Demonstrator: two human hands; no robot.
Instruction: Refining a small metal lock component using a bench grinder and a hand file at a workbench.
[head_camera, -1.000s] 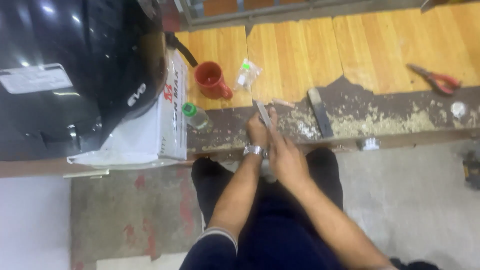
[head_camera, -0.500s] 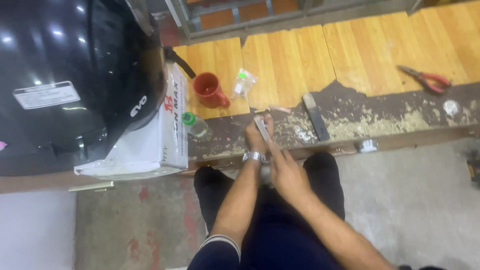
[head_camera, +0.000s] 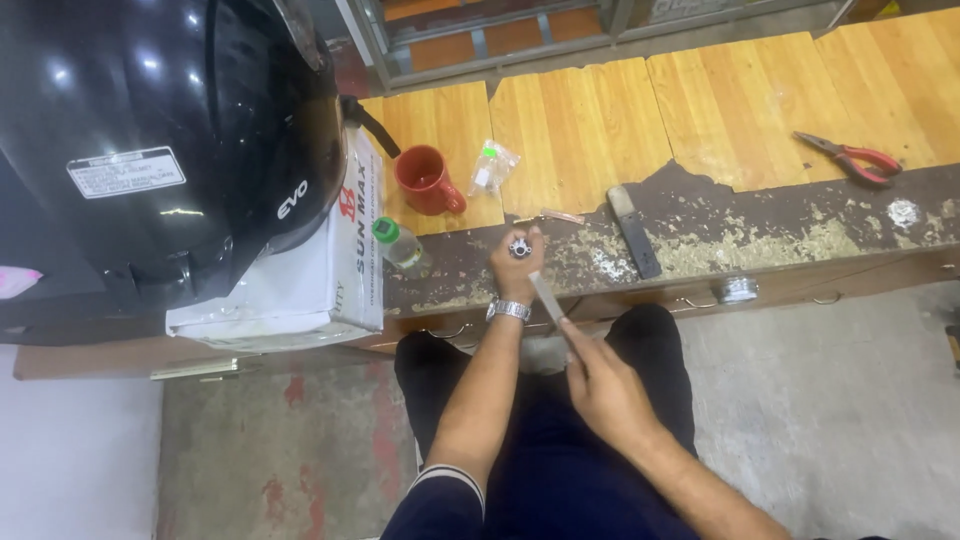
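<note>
My left hand (head_camera: 515, 265), with a metal watch on its wrist, pinches a small round metal part (head_camera: 519, 247) against the worn edge of the wooden bench (head_camera: 600, 120). In my right hand (head_camera: 605, 385), nearer my lap, is a flat grey metal file (head_camera: 547, 296). The file slants up toward the left hand, and its tip ends just below the small part. I sit facing the bench with dark trousers below my arms.
A black helmet (head_camera: 170, 140) rests on a white box (head_camera: 300, 290) at the left. On the bench are a red mug (head_camera: 425, 180), a small clear bag (head_camera: 493, 168), a green-capped bottle (head_camera: 397, 243), another flat file (head_camera: 633, 230), red-handled pliers (head_camera: 850, 158) and a tape roll (head_camera: 739, 290).
My right hand has pulled back from the bench toward my lap, drawing the file with it. My left hand stays at the bench edge with the small part.
</note>
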